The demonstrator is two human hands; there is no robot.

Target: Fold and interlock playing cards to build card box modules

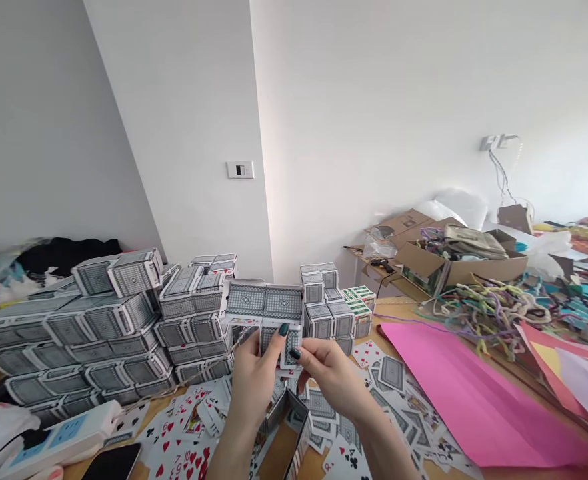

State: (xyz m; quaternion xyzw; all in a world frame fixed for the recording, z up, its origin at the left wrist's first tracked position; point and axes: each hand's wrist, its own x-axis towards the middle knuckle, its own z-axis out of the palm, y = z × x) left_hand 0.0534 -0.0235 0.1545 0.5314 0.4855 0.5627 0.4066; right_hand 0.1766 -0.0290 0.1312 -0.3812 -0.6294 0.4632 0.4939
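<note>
While both hands grip a folded playing-card piece | loose cards spread below | stacked card blocks at left | pink paper at right

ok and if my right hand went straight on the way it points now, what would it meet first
The folded-card piece in your left hand: your right hand points leftward, fingertips at the piece's lower right edge. Next would probably be the left thumb, though depth is unclear.

Both forearms rise from the bottom edge; left hand and right hand nearly meet at lower centre, thumbs bent inward.
</note>
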